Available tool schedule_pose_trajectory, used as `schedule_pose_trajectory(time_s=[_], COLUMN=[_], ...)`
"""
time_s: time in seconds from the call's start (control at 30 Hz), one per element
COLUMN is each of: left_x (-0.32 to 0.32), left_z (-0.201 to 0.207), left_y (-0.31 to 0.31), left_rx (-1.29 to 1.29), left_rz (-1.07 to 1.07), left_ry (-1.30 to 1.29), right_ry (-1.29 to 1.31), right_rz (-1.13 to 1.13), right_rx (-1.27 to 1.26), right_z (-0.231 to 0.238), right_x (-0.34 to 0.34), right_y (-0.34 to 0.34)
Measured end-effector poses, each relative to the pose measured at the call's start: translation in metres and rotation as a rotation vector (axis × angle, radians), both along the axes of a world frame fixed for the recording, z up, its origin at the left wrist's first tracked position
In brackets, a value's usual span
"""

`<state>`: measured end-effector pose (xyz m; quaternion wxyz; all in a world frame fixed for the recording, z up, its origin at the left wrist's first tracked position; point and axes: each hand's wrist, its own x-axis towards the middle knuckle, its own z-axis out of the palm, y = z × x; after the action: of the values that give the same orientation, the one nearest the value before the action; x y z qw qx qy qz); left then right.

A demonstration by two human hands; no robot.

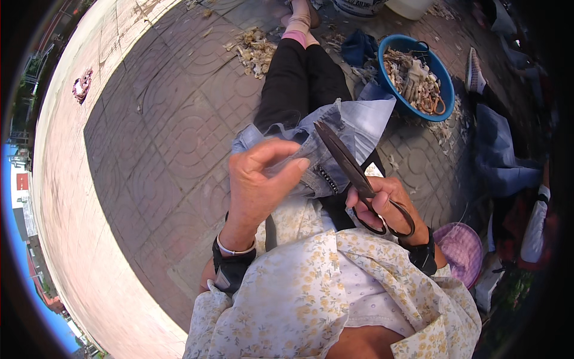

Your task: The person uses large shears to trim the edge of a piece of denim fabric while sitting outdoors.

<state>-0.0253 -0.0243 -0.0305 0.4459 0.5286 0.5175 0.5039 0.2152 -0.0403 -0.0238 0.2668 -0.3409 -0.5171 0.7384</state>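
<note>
My right hand (391, 206) is closed round a pair of dark metal scissors (344, 157). Its blades lie together and point up and to the left. Across from it, my left hand (257, 179) has thumb and forefinger brought close in a pinch; whatever may be between them is too small to make out. Light blue denim cloth (365, 119) with frayed edges lies over my lap, behind and between both hands. A dark beaded-looking strip, perhaps a zip (326, 178), shows on it beside the scissors.
A blue basin (445, 81) full of cloth scraps stands at the upper right. Scraps (254, 51) litter the paving left of my outstretched legs (284, 81). Denim clothing (499, 152) and a pinkish round item (459, 251) are at the right, near another person's shoe (474, 72).
</note>
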Motion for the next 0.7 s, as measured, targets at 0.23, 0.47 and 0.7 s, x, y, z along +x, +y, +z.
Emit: schedule_pose_trajectory(time_s=[0.23, 0.47, 0.7], left_x=[0.0, -0.004, -0.002], left_z=[-0.003, -0.006, -0.004], left_y=[-0.001, 0.0, -0.002], left_rx=[-0.026, 0.002, -0.057], left_rz=[0.01, -0.027, 0.025], left_ry=[-0.016, -0.008, -0.049], right_ry=[-0.054, -0.097, -0.131], right_rz=[0.099, 0.123, 0.139], right_rx=[-0.04, -0.05, -0.054], right_z=[0.006, 0.009, 0.015], right_x=[0.006, 0.009, 0.007], right_y=[-0.004, -0.004, -0.002])
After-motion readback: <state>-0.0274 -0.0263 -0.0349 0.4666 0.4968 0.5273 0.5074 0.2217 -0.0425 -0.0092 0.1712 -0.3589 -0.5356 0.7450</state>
